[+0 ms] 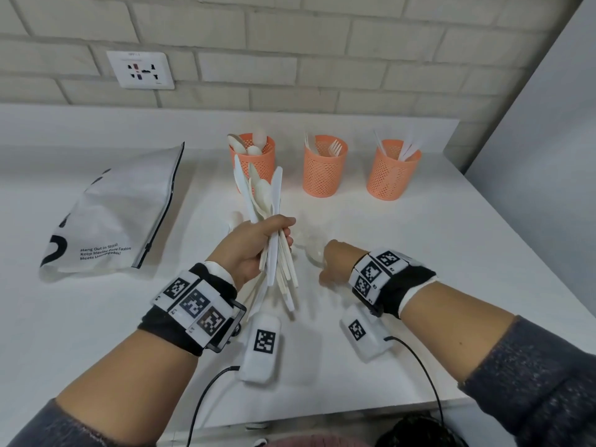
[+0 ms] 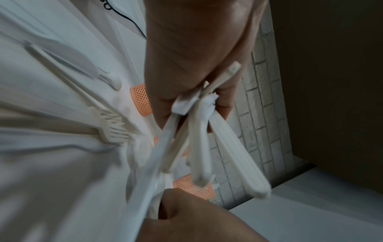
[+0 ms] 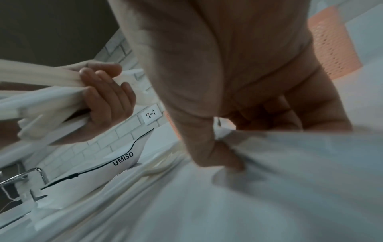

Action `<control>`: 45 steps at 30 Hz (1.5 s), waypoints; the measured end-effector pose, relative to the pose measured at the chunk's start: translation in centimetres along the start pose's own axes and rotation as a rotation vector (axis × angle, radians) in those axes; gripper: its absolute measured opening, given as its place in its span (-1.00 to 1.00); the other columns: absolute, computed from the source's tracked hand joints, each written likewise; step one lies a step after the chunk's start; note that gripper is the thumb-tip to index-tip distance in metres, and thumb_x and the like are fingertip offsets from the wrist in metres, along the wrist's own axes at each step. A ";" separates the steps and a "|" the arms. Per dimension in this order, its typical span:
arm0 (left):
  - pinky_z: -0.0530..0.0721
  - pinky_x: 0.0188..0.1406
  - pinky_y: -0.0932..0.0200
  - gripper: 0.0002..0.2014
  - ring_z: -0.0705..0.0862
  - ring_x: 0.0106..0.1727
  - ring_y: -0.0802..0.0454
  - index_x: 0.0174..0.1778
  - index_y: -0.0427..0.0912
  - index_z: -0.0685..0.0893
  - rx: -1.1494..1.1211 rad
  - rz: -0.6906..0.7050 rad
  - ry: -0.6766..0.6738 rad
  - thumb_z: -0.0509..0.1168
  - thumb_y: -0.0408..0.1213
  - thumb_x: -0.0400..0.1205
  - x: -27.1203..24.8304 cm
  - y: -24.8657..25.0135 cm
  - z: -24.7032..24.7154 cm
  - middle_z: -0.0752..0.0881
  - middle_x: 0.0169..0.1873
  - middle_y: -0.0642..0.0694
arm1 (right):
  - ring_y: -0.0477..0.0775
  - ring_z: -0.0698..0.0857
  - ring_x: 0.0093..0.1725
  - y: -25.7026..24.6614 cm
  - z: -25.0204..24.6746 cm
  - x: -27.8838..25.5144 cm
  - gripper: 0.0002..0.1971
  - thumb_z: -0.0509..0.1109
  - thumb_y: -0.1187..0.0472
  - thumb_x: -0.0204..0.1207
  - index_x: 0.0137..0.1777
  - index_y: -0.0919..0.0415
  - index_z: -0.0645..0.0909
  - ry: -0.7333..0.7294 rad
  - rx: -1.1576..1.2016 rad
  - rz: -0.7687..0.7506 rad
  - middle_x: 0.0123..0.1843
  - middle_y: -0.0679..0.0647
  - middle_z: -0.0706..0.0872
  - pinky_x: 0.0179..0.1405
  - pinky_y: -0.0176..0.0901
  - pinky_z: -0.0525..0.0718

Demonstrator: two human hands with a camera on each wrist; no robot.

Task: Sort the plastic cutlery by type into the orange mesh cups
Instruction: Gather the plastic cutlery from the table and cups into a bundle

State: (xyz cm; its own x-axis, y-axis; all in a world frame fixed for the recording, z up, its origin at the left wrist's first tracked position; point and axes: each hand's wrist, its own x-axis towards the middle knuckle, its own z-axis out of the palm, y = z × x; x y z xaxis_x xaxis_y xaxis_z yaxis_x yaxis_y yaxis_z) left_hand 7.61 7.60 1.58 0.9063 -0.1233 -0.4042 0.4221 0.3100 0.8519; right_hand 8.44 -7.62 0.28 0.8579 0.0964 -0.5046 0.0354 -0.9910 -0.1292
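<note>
**Entry: cutlery bundle in left hand, right hand low on the tabletop**

We note the left hand [image 1: 254, 243] raised above the white tabletop [image 1: 419, 253], its fingers [image 3: 107, 91] wrapped tight round a mixed bundle of white plastic cutlery [image 1: 267, 201]. Knife blades and spoon bowls fan out above the fist; the handles splay below it toward the wrist.

The right hand [image 1: 335, 256] is down at the tabletop just right of the bundle, knuckles toward the head camera. Its fingers are curled, and in the right wrist view the thumb [image 3: 209, 147] presses against something pale and blurred (we cannot tell whether it is a piece of cutlery, nor whether the hand truly grips it).

Three orange mesh cups stand in a row near the back wall, apart from each other: the left cup [image 1: 253, 162] holds spoons, the middle cup [image 1: 324, 169] holds forks, the right cup [image 1: 392, 172] holds knives. Loose pieces lie on the tabletop under the hands; the left wrist view shows forks [image 2: 114, 129] and a knife [image 2: 68, 60] there.

A white zip pouch [image 1: 119, 214] with black lettering lies flat to the left of the cups. A wall socket [image 1: 140, 70] sits in the brick wall above it.
</note>
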 end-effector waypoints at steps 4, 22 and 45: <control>0.67 -0.51 0.26 -0.77 0.59 -0.60 0.09 -0.44 -0.25 0.56 0.008 0.004 0.002 0.36 -0.39 0.54 -0.1 -0.1 -0.1 0.58 -0.62 -0.08 | 0.22 0.64 -0.03 -0.2 0.5 0.5 -0.80 0.14 0.28 0.60 0.08 0.42 0.49 -0.034 0.015 0.064 -0.10 0.20 0.61 -0.12 -0.09 0.54; 0.78 -0.06 -0.04 -0.66 0.76 -0.06 -0.14 0.24 -0.34 0.64 -0.170 0.071 -0.158 0.34 -0.29 0.57 1.4 0.2 3.0 0.72 0.03 -0.34 | 0.17 0.60 0.16 -2.3 -2.6 -0.4 -0.64 0.13 0.35 0.57 0.38 0.30 0.35 0.554 0.563 -0.358 0.21 0.22 0.51 0.18 -0.04 0.61; 0.76 -0.28 0.18 -0.87 0.80 -0.27 0.04 0.00 -0.40 0.64 -0.143 0.159 -0.271 0.29 -0.43 0.59 5.2 3.2 1.6 0.80 -0.26 -0.14 | -0.21 0.51 -0.39 0.1 -8.0 0.4 -0.88 0.34 0.40 0.51 -0.15 0.32 0.71 0.780 0.833 -0.434 -0.36 0.02 0.61 -0.26 -0.42 0.51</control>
State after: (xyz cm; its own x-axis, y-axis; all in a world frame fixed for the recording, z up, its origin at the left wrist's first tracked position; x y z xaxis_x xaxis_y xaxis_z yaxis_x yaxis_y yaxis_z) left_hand 13.71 6.39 2.73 0.9412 -0.3025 -0.1504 0.2850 0.4720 0.8343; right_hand 12.88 -8.44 6.85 0.9442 0.0395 0.3271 0.3022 -0.4998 -0.8117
